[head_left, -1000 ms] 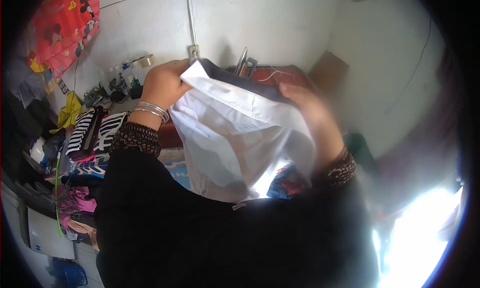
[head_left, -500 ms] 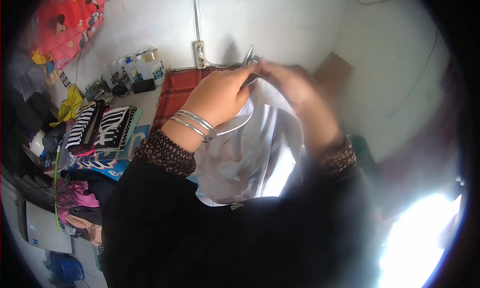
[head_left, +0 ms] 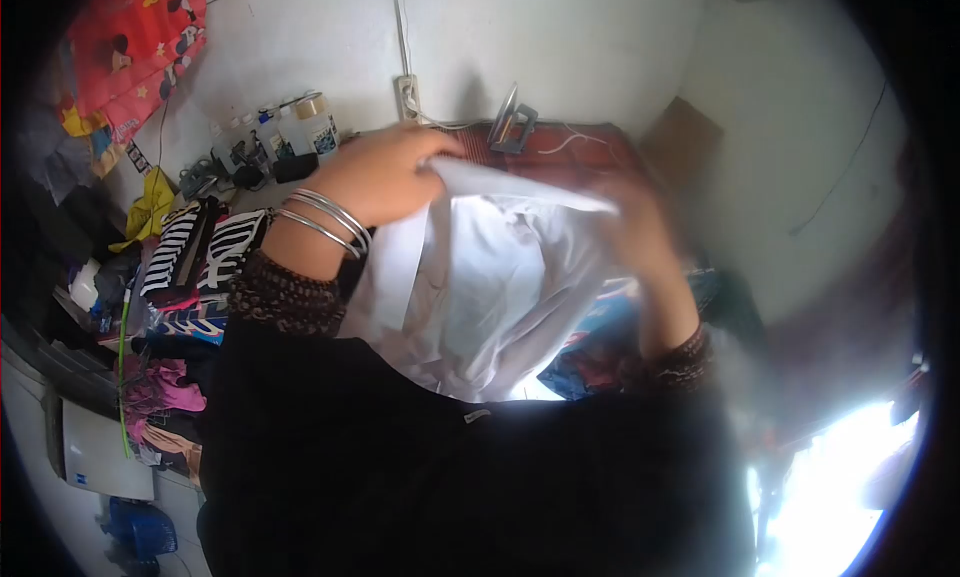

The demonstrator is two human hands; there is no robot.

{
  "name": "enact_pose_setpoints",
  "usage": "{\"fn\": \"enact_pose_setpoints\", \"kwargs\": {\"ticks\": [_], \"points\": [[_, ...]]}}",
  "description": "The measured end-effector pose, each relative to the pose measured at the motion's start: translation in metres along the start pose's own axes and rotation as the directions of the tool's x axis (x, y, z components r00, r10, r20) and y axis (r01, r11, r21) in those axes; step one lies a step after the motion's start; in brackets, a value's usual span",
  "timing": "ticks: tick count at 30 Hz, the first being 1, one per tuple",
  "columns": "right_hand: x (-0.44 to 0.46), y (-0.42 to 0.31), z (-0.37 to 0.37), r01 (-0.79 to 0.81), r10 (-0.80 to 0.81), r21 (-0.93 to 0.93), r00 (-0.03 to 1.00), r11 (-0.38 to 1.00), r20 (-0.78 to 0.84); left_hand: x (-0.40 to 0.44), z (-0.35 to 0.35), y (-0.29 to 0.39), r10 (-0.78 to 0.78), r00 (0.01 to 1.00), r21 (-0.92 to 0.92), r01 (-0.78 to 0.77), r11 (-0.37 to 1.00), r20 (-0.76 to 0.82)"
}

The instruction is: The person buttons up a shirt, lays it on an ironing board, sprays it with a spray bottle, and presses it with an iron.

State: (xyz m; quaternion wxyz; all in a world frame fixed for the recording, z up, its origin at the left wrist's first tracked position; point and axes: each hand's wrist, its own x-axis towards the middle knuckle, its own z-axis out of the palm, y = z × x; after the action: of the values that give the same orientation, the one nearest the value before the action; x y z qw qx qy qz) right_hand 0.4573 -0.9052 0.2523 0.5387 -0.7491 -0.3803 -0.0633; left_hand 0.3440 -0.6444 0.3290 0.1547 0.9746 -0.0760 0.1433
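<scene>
A white cloth garment point(head_left: 490, 267) hangs in loose folds in front of my body. My left hand point(head_left: 395, 172), with silver bangles at its wrist, pinches the garment's upper left edge between thumb and fingers. At the upper right corner of the cloth is my right hand point(head_left: 635, 227), smeared by motion, so its fingers cannot be made out. The top edge of the garment is stretched between the two hands. Beyond it, an iron point(head_left: 511, 125) stands upright on a red plaid cloth point(head_left: 590, 155).
Several bottles point(head_left: 290, 132) stand along the wall at the left. Folded striped clothes point(head_left: 235, 245) lie nearer, beside a yellow cloth point(head_left: 150, 212). A socket point(head_left: 407, 95) is on the wall. Brown cardboard point(head_left: 683, 142) leans at the right, and a blue basket point(head_left: 142, 529) is on the floor.
My hands came together at the garment's top edge, then moved apart, left hand leftward and right hand rightward and lower. The cloth is spread wider again and the iron shows fully.
</scene>
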Motion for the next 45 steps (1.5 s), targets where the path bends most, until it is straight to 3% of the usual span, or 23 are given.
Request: {"fn": "enact_pose_setpoints", "kwargs": {"ticks": [1,3,4,6,7,9,10,11,12,13,14,17,19,21,22,24,27,28,31,37,41,43,45], "points": [[0.005,-0.012,-0.004,0.143,-0.143,-0.066,0.990,0.987,0.001,0.000,0.013,0.010,0.186,0.980,-0.128,-0.195,0.973,-0.074],[0.018,-0.041,0.000,0.329,-0.329,-0.073,0.944,0.941,0.012,-0.003,0.025,0.039,0.249,0.962,-0.509,-0.160,0.846,0.111],[0.027,-0.044,0.002,0.329,-0.329,-0.076,0.944,0.941,0.007,0.003,0.028,0.043,0.254,0.961,-0.508,-0.164,0.846,0.111],[0.041,-0.048,0.002,0.499,-0.508,-0.220,0.861,0.838,0.020,0.016,0.038,0.041,0.050,0.978,-0.560,0.073,0.825,0.201],[0.039,-0.052,0.003,0.497,-0.507,-0.226,0.862,0.838,0.017,0.024,0.050,0.029,-0.006,0.993,-0.675,0.083,0.733,0.117],[0.030,-0.060,0.004,0.387,-0.661,-0.642,0.705,0.662,-0.258,0.030,0.058,0.023,-0.129,0.987,-0.949,0.126,0.290,0.091],[0.016,-0.044,0.010,0.361,-0.625,-0.577,0.691,0.733,-0.362,0.027,0.053,0.034,-0.200,0.977,-0.984,0.109,0.140,0.080],[0.001,-0.031,0.015,0.434,-0.715,-0.601,0.595,0.671,-0.368,0.030,0.057,0.035,-0.199,0.978,-0.986,0.096,0.138,0.068],[-0.021,-0.033,0.027,0.478,-0.639,-0.455,0.700,0.751,-0.319,0.033,0.065,0.034,-0.216,0.975,-0.981,0.092,0.172,0.053],[-0.038,-0.023,0.048,0.309,-0.377,-0.267,0.889,0.913,-0.261,0.034,0.072,0.037,-0.234,0.971,-0.974,0.094,0.205,0.044],[-0.044,-0.020,0.070,0.086,-0.083,0.009,0.977,0.996,-0.198,0.031,0.076,0.053,-0.198,0.980,-0.947,0.091,0.308,0.030],[-0.052,-0.006,0.093,-0.153,0.159,0.243,0.987,0.958,-0.003,0.000,0.078,0.122,0.144,0.965,-0.826,0.105,0.554,0.220],[-0.063,-0.004,0.080,-0.185,0.181,0.274,0.983,0.944,0.040,-0.028,0.116,0.148,0.486,0.872,-0.724,-0.376,0.578,-0.064],[-0.078,-0.008,0.060,-0.195,0.188,0.280,0.981,0.940,0.052,-0.051,0.124,0.169,0.642,0.763,-0.842,-0.293,0.452,0.079],[-0.084,-0.010,0.049,-0.196,0.189,0.278,0.981,0.941,0.051,-0.054,0.123,0.172,0.654,0.753,-0.844,-0.301,0.444,0.076],[-0.092,-0.019,0.031,-0.179,0.177,0.264,0.984,0.948,0.032,-0.059,0.117,0.174,0.732,0.607,-0.871,-0.127,0.475,0.310],[-0.095,-0.035,0.005,-0.144,0.154,0.245,0.988,0.959,-0.022,-0.066,0.116,0.161,0.761,0.590,-0.929,-0.047,0.366,0.270],[-0.095,-0.041,-0.002,-0.126,0.141,0.239,0.989,0.963,-0.048,-0.073,0.113,0.158,0.825,0.499,-0.946,-0.032,0.321,0.263],[-0.085,-0.061,-0.025,-0.059,0.093,0.230,0.986,0.971,-0.139,-0.099,0.099,0.145,0.892,0.407,-0.980,0.118,0.161,0.195],[-0.038,-0.097,-0.059,0.109,-0.038,0.215,0.949,0.971,-0.313,-0.121,0.081,0.119,0.890,0.372,-0.956,0.219,0.194,0.265],[-0.008,-0.099,-0.059,0.138,-0.054,0.252,0.949,0.958,-0.312,-0.122,0.075,0.120,0.902,0.343,-0.962,0.163,0.218,0.262],[-0.001,-0.096,-0.050,0.134,-0.051,0.283,0.958,0.950,-0.283,-0.115,0.065,0.118,0.863,0.351,-0.925,0.025,0.380,0.364],[0.004,-0.091,-0.038,0.117,-0.039,0.319,0.970,0.940,-0.241,-0.091,0.058,0.105,0.839,0.531,-0.877,-0.340,0.341,0.120]]}}
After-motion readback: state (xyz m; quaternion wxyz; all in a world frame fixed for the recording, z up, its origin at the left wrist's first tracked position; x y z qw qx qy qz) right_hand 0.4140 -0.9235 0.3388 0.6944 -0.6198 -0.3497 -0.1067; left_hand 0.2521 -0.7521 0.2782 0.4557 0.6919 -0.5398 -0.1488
